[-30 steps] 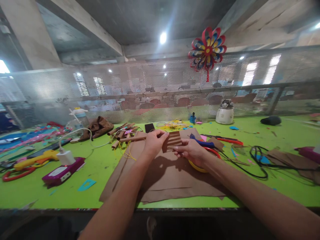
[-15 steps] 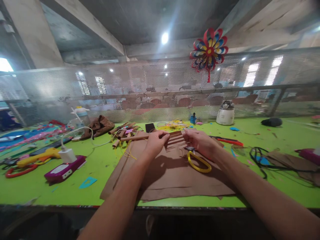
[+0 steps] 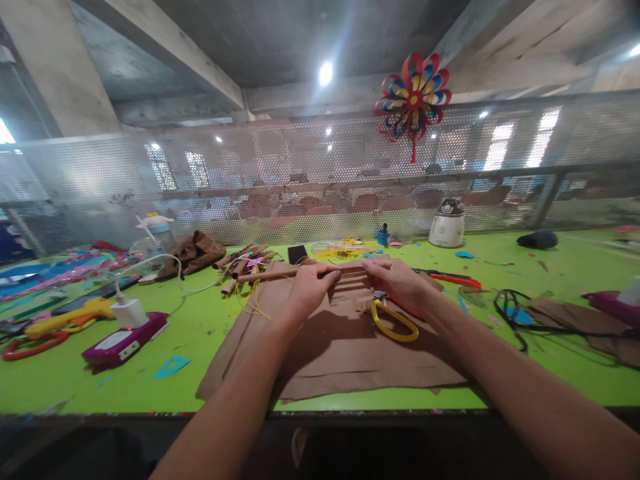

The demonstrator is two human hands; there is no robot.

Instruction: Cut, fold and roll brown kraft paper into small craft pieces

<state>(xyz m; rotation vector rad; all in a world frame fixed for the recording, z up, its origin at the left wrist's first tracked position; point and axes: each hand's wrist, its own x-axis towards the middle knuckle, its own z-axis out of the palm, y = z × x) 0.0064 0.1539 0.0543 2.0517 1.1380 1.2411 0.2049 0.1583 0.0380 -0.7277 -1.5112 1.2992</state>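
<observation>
My left hand (image 3: 311,290) pinches the left end of a brown paper piece (image 3: 349,285) cut into narrow strips, thumb on the near side. At its other end my right hand (image 3: 399,280) grips the upper corner between thumb and fingers. The strips run crosswise between the hands, above larger brown paper sheets (image 3: 333,367) spread on the table. Below my right hand lie scissors with yellow handles (image 3: 377,317); part of them is hidden by that hand. A rolled brown paper tube (image 3: 265,274) lies just left of my left hand.
Several paper tubes with yellow strings (image 3: 227,287) lie back left. A purple power strip (image 3: 125,340) with a white charger sits at left, near yellow-handled tools (image 3: 75,319). A white jug (image 3: 447,225), red-handled scissors (image 3: 457,281) and black cords (image 3: 505,313) are to the right, on the green table (image 3: 240,400).
The view has shifted slightly to the right. The strip-cut paper has tilted, so its strips look closer together; both hands keep hold of its ends.
</observation>
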